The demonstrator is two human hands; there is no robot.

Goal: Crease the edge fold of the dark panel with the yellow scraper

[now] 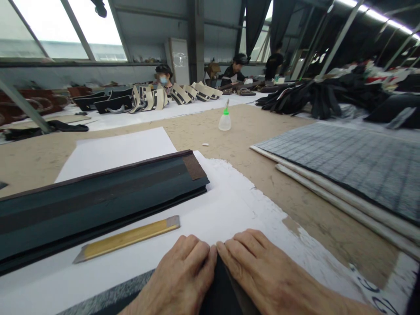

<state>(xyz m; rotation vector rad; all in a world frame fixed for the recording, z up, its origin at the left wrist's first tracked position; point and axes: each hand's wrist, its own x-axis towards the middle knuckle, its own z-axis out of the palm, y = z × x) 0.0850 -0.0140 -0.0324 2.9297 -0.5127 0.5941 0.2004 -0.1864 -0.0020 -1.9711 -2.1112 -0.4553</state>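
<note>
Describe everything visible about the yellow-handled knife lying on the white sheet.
The knife is a long, flat, slim tool with a yellow body, a grey metal cap at its right end and a slanted grey blade tip at its left. It lies flat on the white sheet, angled slightly upward to the right, just in front of the dark stacked strips. Nothing touches it; the left hand rests nearby.

We take the small squeeze bottle (225, 119) with its green cap as our mark. Just before it lies a bit of white chalk (205, 144). To its right we see grey checked fabric (354, 159) lying on pale boards. Behind it, striped pieces (170, 96) stand in a row, people seated beyond.
</note>
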